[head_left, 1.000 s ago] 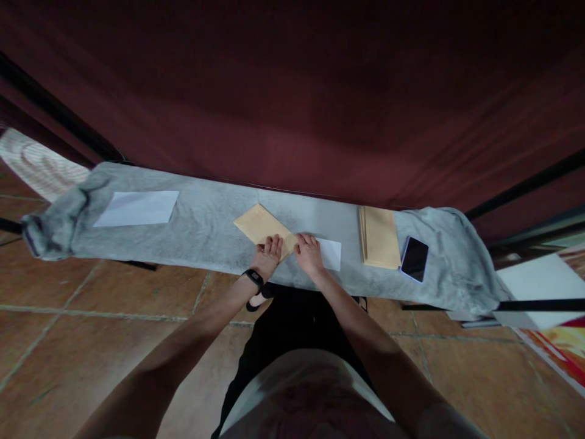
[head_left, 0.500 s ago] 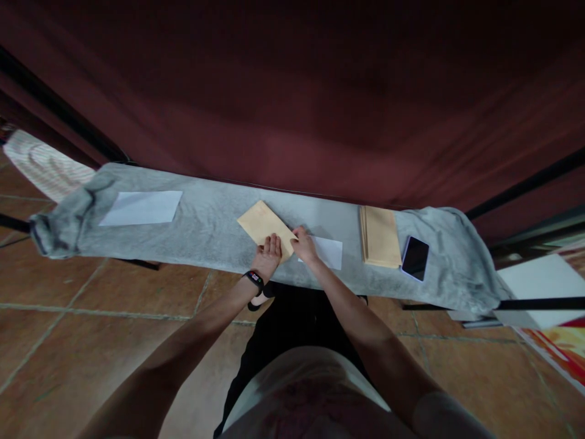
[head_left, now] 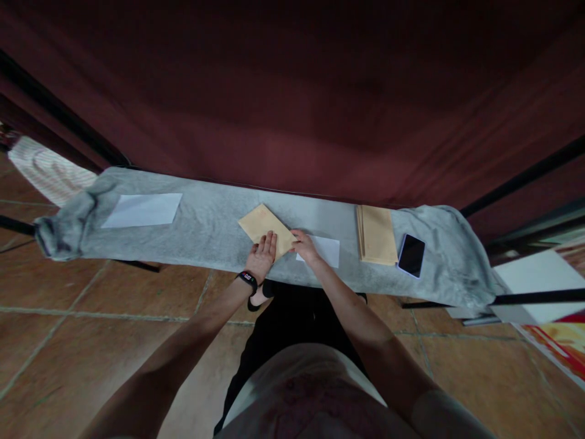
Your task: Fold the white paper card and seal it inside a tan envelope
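Note:
A tan paper envelope (head_left: pixel 261 221) lies slanted on the grey cloth in the middle of the head view. My left hand (head_left: pixel 262 251) rests flat on its lower part, fingers stretched out together, with a black band on the wrist. At the envelope's right corner, my right hand (head_left: pixel 303 244) is closed, thumb and fingers pinching the edge. A white sheet of paper (head_left: pixel 328 251) lies just right of that hand, partly covered by it.
Grey cloth (head_left: pixel 210 225) covers the long narrow table. Another white sheet (head_left: pixel 144 210) lies at the left. To the right are a stack of tan envelopes (head_left: pixel 378 235) and a phone (head_left: pixel 411 255). A dark red curtain (head_left: pixel 292 134) hangs behind the table.
My left hand has slid slightly left and down across the envelope. The right hand stays at the corner. The whole view has shifted a little.

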Demonstrator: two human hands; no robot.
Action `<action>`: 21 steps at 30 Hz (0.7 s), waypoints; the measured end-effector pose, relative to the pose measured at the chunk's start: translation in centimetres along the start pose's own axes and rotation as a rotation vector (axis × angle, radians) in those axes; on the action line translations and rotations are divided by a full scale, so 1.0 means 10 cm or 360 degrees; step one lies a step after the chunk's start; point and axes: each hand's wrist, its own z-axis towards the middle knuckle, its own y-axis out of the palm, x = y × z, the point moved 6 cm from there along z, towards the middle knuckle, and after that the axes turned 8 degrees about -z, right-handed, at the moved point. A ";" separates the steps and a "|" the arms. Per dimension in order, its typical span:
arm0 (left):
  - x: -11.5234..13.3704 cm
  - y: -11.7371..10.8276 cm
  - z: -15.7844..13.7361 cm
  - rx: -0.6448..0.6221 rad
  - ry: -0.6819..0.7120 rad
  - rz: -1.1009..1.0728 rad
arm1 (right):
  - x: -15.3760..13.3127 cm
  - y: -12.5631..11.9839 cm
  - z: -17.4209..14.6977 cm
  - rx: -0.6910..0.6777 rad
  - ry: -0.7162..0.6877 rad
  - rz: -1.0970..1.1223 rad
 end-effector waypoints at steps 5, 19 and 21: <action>0.04 -0.07 0.01 0.0084 -0.0142 0.0016 | 0.03 0.03 -0.11 0.0030 0.0143 0.0382; 0.10 -0.43 -0.05 0.0214 -0.0274 0.0052 | -0.17 0.31 -0.10 -0.0192 -0.0045 0.0587; 0.10 -0.37 -0.04 0.0171 -0.0290 0.0050 | -0.15 0.32 -0.03 -0.0068 -0.0052 0.0409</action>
